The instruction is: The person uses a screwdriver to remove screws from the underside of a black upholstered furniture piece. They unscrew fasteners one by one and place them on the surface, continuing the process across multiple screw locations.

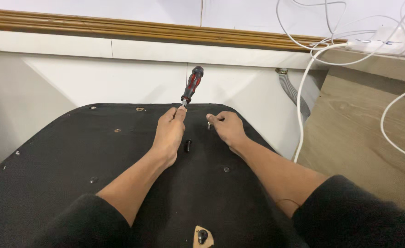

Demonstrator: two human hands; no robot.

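A black fabric-covered panel (74, 165) fills the lower view against a white wall (97, 82) with wooden trim (120, 28); white cables (349, 46) hang at two o'clock. The left hand (168, 135) has its fingers pinched together on the screwdriver (192, 86) shaft, handle pointing toward one o'clock. The right hand (227, 127) has its fingers closed on a small screw (209, 125) standing on the panel.

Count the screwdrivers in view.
1: a screwdriver with a red-and-black handle, at the far edge of the black fabric-covered panel, its tip at the left hand's fingertips. Others may be hidden.
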